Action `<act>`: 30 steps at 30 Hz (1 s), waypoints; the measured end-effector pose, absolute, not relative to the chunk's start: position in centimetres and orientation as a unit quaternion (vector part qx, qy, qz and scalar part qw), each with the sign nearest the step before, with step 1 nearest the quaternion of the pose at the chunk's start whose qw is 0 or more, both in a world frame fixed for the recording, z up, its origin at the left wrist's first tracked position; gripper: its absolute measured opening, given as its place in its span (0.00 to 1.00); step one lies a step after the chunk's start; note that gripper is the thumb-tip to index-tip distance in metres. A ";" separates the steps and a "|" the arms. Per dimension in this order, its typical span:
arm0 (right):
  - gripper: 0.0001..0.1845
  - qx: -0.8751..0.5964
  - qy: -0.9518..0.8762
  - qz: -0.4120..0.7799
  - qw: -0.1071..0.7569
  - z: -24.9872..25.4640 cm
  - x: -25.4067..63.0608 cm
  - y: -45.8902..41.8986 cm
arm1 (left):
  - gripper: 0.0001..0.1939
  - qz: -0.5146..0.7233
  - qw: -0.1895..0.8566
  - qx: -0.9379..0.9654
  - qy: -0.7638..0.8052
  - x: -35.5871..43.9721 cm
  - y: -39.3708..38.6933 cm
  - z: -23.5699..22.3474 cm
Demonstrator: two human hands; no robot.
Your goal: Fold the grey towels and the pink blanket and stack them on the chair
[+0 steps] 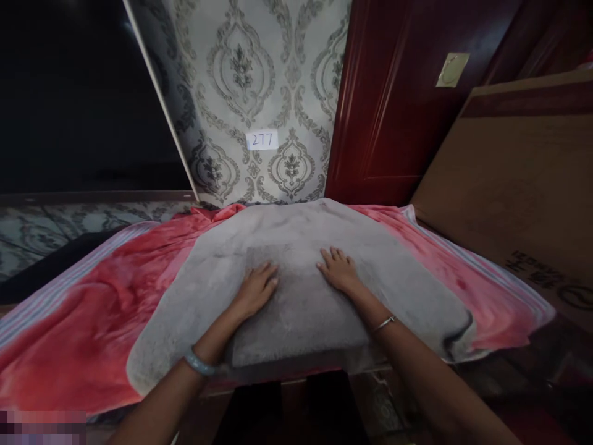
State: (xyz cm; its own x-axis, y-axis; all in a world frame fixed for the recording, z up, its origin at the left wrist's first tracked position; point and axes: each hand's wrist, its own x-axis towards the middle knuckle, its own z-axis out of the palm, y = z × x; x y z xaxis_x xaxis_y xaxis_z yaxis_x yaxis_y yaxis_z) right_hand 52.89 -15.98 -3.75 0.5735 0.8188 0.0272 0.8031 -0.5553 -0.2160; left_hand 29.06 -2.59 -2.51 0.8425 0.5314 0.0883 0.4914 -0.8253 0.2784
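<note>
A grey plush mat [296, 222] with rounded corners lies spread over a red blanket [120, 290]. On the mat's middle sits a darker grey, roughly square piece of cloth [301, 321]; whether it is separate or a fold of the mat I cannot tell. Flat on its left edge rests my left hand [256, 289], fingers spread, a pale blue bangle on the wrist. My right hand [340, 270] presses palm down near its far right corner, fingers apart, with a silver bracelet on that arm. Neither hand grips anything. The mat's right corner curls up slightly.
A large cardboard box [514, 198] leans at the right, beside a dark red door [393, 93]. At the left stands a big black screen [83, 105]. Patterned wallpaper [241, 55] bearing a paper label [262, 139] marked 277 rises behind the blanket.
</note>
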 end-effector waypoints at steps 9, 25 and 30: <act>0.32 -0.779 -0.612 0.025 0.134 -2.4 45.2 -8.1 | 0.32 0.038 0.018 0.935 0.353 31.5 -0.4 -2.4; 0.32 -0.916 -0.381 0.079 0.096 -4.3 59.9 -24.2 | 0.33 0.040 0.019 0.940 0.339 31.7 -0.1 -2.8; 0.34 -0.904 -0.405 -0.007 0.137 -2.1 53.2 -23.4 | 0.31 0.034 0.043 0.942 0.330 31.1 -0.7 -0.8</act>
